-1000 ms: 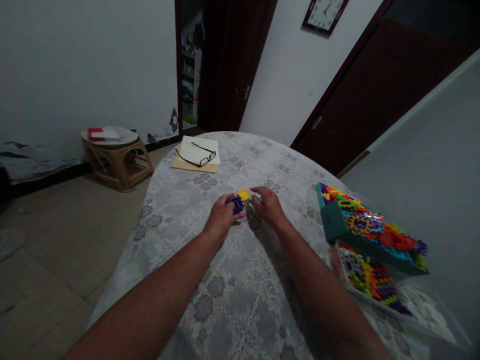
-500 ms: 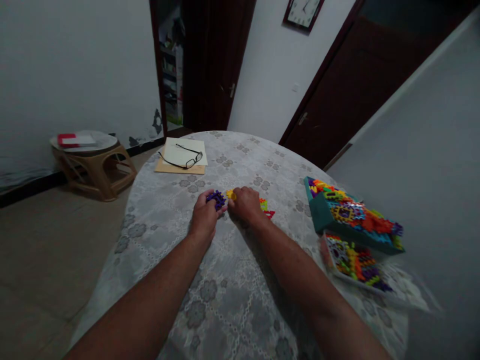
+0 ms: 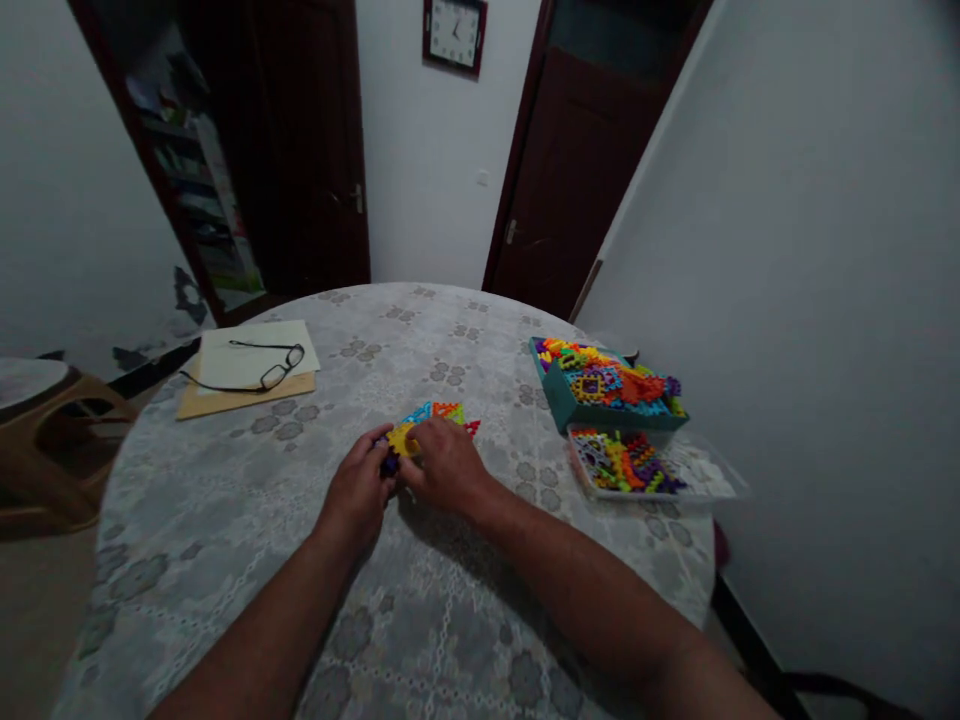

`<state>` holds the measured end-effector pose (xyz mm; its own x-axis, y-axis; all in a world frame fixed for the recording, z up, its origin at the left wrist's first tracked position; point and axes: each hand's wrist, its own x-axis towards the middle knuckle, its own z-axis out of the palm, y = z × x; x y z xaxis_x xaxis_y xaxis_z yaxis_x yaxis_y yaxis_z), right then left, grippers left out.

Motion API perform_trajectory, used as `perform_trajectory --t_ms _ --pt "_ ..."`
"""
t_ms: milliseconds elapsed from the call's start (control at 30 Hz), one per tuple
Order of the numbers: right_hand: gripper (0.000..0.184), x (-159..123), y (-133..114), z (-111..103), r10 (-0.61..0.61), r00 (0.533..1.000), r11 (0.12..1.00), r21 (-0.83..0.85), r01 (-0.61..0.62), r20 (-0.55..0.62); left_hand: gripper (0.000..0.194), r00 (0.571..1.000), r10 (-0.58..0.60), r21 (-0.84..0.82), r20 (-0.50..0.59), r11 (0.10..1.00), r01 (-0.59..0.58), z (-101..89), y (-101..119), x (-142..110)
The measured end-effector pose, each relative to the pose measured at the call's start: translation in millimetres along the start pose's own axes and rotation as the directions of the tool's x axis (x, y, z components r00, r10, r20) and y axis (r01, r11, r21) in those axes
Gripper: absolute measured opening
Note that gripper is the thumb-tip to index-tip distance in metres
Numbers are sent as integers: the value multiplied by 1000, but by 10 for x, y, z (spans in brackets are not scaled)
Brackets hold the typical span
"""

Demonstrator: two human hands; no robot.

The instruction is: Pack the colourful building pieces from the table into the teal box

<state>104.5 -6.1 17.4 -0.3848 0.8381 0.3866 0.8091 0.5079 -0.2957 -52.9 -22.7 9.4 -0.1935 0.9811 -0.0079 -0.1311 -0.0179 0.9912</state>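
My left hand (image 3: 356, 492) is closed around a purple interlocking toy piece (image 3: 389, 463), low over the table. Fingers of my right hand (image 3: 448, 468) grip a yellow toothed piece (image 3: 400, 438), which meets the purple one. Whether the two are joined I cannot tell. Just beyond my right hand are a blue piece (image 3: 418, 413), an orange piece (image 3: 448, 409) and a red piece (image 3: 472, 427), with some green among them. My right hand partly covers these.
At the right stands a teal box (image 3: 562, 400) heaped with colourful pieces. A clear plastic tray (image 3: 592, 490) with more pieces sits in front of it. Glasses (image 3: 274, 376) lie on paper (image 3: 225, 360) at the left. A stool (image 3: 45, 440) stands beyond the patterned tablecloth (image 3: 442, 620).
My right hand, earlier with fingers apart near the pieces, took hold of the yellow piece and brought it against the purple one. The view has swung to the right.
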Motion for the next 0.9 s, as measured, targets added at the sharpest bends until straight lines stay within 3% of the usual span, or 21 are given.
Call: perform_trajectory --t_ms 167,267,367,500,633,733,900 --pt "27 -85 75 -57 32 999 999 -44 -32 -13 35 984 112 190 140 972 -137 104 103 -47" --pt "27 -135 135 -98 46 998 999 2 -46 -34 32 987 81 153 138 983 -102 245 143 -40" --pt "35 -195 182 -158 59 994 987 155 -44 -95 32 994 32 74 107 996 -41 416 150 -44" --pt "56 -260 276 -253 255 951 901 400 -169 -172 36 995 3 -19 97 1000 -1 591 89 -81" --pt "32 -290 410 -310 342 937 817 517 -256 -76 34 977 113 106 183 985 -134 612 -3 -142" --pt "33 -307 489 -277 362 932 751 596 -286 -10 31 959 174 229 225 947 -225 571 -19 -184" --pt "35 -308 532 -206 331 936 659 680 -322 122 40 969 88 173 232 976 -131 579 71 -248"
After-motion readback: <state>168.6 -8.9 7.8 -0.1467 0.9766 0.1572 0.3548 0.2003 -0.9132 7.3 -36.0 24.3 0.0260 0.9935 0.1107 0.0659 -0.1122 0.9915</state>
